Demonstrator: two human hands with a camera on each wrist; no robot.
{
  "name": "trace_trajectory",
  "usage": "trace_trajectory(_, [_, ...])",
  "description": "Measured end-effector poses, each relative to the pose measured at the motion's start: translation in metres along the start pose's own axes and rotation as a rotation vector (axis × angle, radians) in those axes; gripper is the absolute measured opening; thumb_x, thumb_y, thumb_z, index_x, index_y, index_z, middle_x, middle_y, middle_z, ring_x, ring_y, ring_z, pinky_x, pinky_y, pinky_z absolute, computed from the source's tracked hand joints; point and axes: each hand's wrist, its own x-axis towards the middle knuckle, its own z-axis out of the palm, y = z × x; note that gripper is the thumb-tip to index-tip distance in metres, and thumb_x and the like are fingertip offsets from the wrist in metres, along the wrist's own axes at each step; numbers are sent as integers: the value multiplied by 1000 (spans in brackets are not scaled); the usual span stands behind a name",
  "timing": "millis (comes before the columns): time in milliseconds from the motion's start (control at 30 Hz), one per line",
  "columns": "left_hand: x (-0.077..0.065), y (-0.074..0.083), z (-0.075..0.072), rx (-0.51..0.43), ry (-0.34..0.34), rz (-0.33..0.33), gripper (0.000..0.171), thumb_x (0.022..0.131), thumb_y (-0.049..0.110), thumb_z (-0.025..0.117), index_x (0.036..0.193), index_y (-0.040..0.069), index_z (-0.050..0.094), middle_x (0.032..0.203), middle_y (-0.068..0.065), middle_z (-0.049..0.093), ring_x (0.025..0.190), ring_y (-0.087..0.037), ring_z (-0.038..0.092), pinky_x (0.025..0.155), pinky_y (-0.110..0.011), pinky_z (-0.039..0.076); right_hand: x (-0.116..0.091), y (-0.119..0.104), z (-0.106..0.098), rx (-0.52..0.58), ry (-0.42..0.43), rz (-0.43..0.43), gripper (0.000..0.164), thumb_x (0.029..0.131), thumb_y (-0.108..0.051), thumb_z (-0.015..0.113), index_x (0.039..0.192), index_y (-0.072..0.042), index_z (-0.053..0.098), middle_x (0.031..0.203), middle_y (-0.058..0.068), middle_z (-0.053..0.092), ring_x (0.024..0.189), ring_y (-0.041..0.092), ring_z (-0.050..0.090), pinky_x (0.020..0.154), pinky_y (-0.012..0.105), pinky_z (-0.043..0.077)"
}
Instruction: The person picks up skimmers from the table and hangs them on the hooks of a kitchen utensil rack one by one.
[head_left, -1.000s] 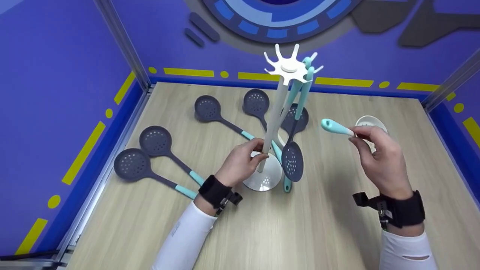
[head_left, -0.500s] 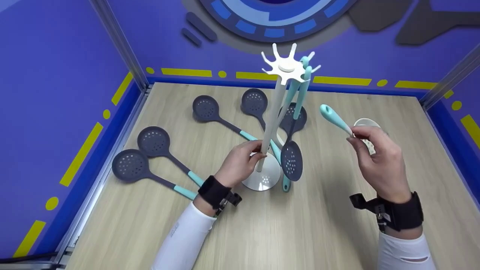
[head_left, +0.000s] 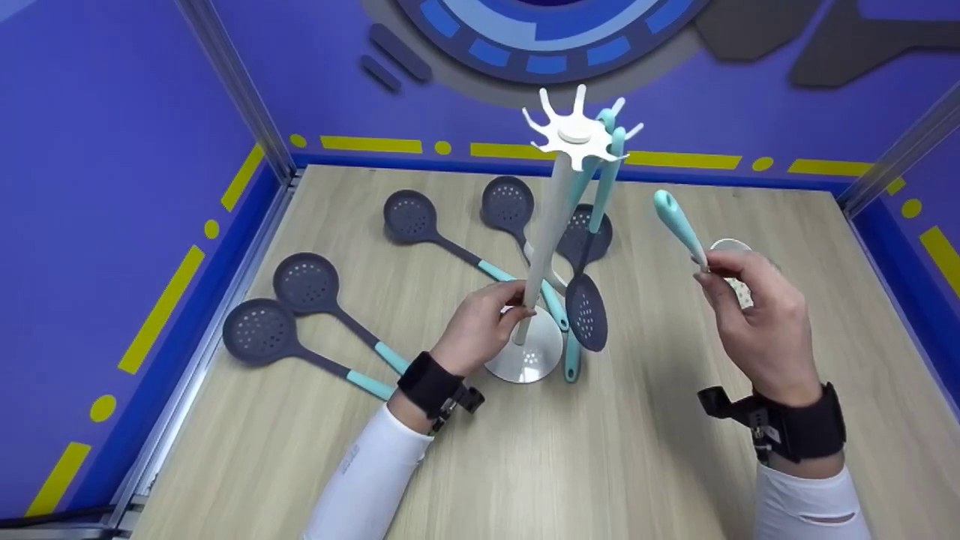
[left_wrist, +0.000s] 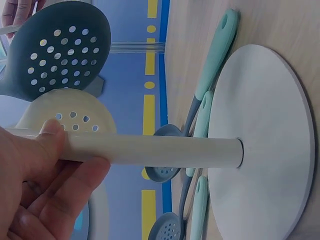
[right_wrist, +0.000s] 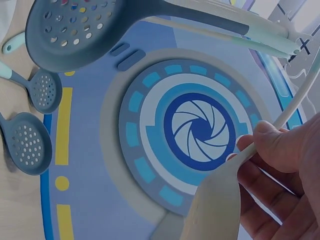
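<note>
My left hand (head_left: 480, 322) grips the pole of a white utensil stand (head_left: 574, 135) with hooked arms, low near its round base (left_wrist: 270, 145). From the hooks hang a dark skimmer (head_left: 587, 313) with a teal handle and a cream skimmer (left_wrist: 70, 112), mostly hidden behind the pole in the head view. To the right of the stand, my right hand (head_left: 761, 322) pinches the thin neck of a white skimmer (right_wrist: 215, 205). Its teal handle points up toward the stand's top; its perforated head is partly hidden behind the hand in the head view.
Several dark skimmers with teal handles lie on the wooden table (head_left: 630, 465): a pair at left (head_left: 261, 331), others behind the stand (head_left: 410, 216). Some handles lie close by the base. Blue panels (head_left: 112, 187) enclose the back and sides.
The white skimmer's handle has tilted from nearly level to steeply upright in my right hand. The stand's top has turned slightly, and the hanging dark skimmer has shifted with it.
</note>
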Motion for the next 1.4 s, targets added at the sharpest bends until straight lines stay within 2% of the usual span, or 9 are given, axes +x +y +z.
trace_trajectory(400, [-1,0,3,8,4,11,28,103,22,68,129,14,69,121,-3,73,115,-15,70,91,-29,62,-1,0,1,5,10,-17,26,89,15,73,113,4,72,105,13,75,101,-2,64,93,11,50])
trace_trajectory(700, [-1,1,5,-9,-4,23,27,102,24,68,128,14,69,119,-1,73,112,-11,70,90,-23,60,3,-20,0,19,38,0,23,89,17,71,111,10,71,105,21,75,98,-1,64,92,10,50])
trace_trajectory(933, [0,1,5,-3,15,11,28,101,24,71,127,13,68,117,-1,73,110,-12,70,89,-25,61,3,-19,3,39,40,-4,16,96,5,70,111,9,71,105,21,75,95,8,67,92,11,51])
trace_trajectory(1167, [1,1,6,15,21,-5,29,101,28,71,125,14,68,116,-1,73,108,-12,70,88,-26,61,0,-13,6,37,21,-4,24,90,16,70,113,9,70,106,20,74,98,1,64,93,10,50])
trace_trajectory(1400, [0,1,8,-11,25,4,27,100,26,73,123,13,69,114,0,73,107,-12,71,87,-23,61,0,-18,9,50,20,4,24,91,15,70,114,8,70,107,18,75,98,1,63,92,11,50])
